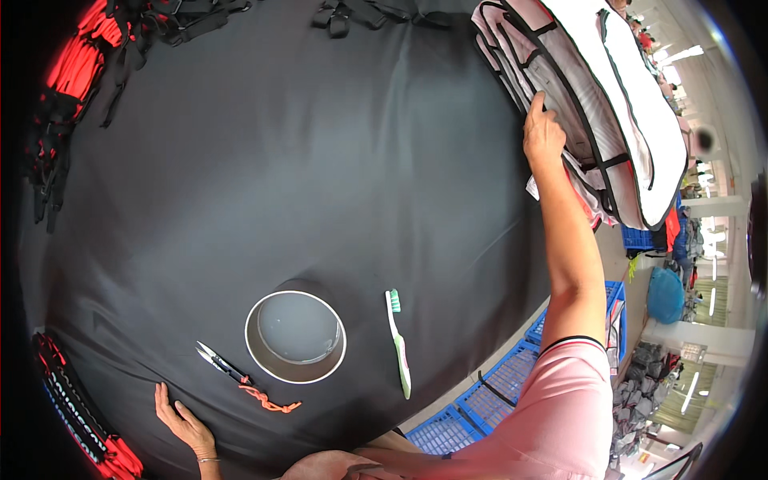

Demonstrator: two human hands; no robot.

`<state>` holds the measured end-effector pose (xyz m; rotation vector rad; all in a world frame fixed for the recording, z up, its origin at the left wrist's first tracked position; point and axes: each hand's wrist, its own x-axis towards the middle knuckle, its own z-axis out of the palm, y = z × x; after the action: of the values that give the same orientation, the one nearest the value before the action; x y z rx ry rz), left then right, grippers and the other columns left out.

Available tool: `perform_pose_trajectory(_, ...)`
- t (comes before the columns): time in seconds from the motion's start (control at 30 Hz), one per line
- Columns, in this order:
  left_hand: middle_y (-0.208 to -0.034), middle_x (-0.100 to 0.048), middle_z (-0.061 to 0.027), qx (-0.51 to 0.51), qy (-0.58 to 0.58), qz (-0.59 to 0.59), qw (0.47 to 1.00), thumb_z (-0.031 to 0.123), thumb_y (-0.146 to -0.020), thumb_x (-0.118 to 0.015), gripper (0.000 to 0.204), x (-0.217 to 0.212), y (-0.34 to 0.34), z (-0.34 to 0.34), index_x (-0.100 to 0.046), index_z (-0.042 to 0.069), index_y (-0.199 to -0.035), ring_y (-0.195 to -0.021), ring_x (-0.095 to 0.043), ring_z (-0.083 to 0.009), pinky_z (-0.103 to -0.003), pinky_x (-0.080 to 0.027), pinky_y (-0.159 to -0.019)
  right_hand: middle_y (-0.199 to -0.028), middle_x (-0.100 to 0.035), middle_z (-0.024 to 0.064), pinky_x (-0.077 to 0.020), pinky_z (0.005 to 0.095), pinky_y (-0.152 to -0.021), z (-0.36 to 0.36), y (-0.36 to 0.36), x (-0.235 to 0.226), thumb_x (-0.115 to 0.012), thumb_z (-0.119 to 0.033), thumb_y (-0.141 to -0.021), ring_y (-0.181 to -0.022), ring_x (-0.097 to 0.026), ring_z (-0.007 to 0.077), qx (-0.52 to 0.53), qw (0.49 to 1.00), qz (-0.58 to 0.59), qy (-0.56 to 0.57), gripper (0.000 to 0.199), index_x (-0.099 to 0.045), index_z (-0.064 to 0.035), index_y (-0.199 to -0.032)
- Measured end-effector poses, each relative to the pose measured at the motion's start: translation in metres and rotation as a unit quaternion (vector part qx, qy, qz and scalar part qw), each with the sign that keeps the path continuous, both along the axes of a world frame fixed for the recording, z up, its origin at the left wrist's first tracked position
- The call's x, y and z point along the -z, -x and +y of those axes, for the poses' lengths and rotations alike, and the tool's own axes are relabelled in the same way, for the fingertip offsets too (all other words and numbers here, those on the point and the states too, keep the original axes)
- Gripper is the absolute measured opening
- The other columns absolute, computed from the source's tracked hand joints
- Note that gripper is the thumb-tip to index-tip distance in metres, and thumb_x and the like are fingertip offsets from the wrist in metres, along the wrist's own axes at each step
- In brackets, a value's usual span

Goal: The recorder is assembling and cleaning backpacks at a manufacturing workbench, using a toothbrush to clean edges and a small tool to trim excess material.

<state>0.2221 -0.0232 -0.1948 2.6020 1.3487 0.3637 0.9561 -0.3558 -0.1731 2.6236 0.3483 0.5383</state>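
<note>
My right hand (pixel 544 134) reaches to the far right, its fingers bent at the left edge of a stack of white fabric bags (pixel 624 96) with black binding. It appears to grip that edge; my thumb is hidden. Resting on the black-covered table (pixel 336 176) at the lower left, my left hand (pixel 186 426) holds nothing and its fingers are apart. Just beyond it lie thread snips (pixel 222 364) with an orange cord loop. A round grey metal bowl (pixel 296 374) stands to their right, something clear or shiny at its bottom. Further right is a white and green toothbrush (pixel 399 344).
Black straps with buckles (pixel 348 16) and red webbing bundles (pixel 76 68) lie along the far and left edges. Black and red printed straps (pixel 72 400) sit at the lower left. Blue plastic crates (pixel 488 396) stand below the table's right edge.
</note>
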Motion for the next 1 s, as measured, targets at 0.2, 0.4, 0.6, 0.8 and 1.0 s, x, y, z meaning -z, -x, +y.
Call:
perform_pose_trajectory(0.2,-0.142,-0.047,-0.0195,-0.01,0.004,0.002,1.0,0.015,-0.103,-0.041,0.038,-0.006,0.001,0.0,-0.049,-0.001,-0.137,-0.131,-0.043,-0.0332,-0.042,-0.032,-0.11,-0.1,-0.065,0.0247,-0.0596,0.0372,-0.068,0.015,0.016,-0.013,-0.077,-0.008,-0.071,-0.083,-0.07,0.0337,-0.053,0.995,0.021,0.087,0.08,-0.031,0.0025,-0.136)
perform_pose_trajectory(0.4,-0.141,-0.048,-0.0174,0.0,0.0,-0.006,1.0,0.018,-0.103,-0.041,0.039,-0.005,-0.001,0.0,-0.049,0.0,-0.137,-0.131,-0.044,-0.0318,-0.04,-0.032,-0.11,-0.086,-0.07,0.0162,-0.06,0.0378,-0.069,0.008,0.011,-0.005,-0.069,-0.009,-0.08,-0.081,-0.071,0.0313,-0.01,1.0,-0.004,0.023,0.026,-0.055,0.0,-0.1)
perform_pose_trajectory(0.6,-0.14,-0.048,-0.0187,0.002,0.001,-0.009,1.0,0.015,-0.103,-0.041,0.038,-0.008,-0.002,-0.001,-0.049,-0.001,-0.136,-0.13,-0.044,-0.0329,-0.041,-0.032,-0.109,-0.081,-0.071,0.0191,-0.0592,0.0417,-0.069,0.014,0.019,-0.011,-0.065,-0.005,-0.081,-0.08,-0.072,0.0338,-0.034,0.998,0.039,0.02,0.015,-0.055,-0.0032,-0.092)
perform_pose_trajectory(0.8,-0.14,-0.047,-0.0203,0.019,0.001,-0.003,1.0,0.013,-0.102,-0.042,0.037,-0.014,-0.006,0.002,-0.05,-0.002,-0.135,-0.129,-0.044,-0.0344,-0.042,-0.033,-0.108,-0.076,-0.071,0.0182,-0.0592,0.0399,-0.065,0.017,0.057,-0.009,-0.065,-0.003,-0.079,-0.077,-0.073,0.0314,-0.061,0.997,0.037,0.037,0.015,-0.055,-0.0037,-0.09)
perform_pose_trajectory(1.0,-0.139,-0.048,-0.0205,0.022,0.006,-0.036,0.999,0.013,-0.103,-0.043,0.036,-0.009,-0.003,0.003,-0.051,-0.002,-0.134,-0.128,-0.044,-0.034,-0.042,-0.033,-0.107,-0.074,-0.069,0.0175,-0.0587,0.0398,-0.062,0.044,0.145,-0.017,-0.076,-0.003,-0.069,-0.075,-0.072,0.0317,-0.087,0.992,0.063,0.062,0.035,-0.049,-0.0035,-0.091)
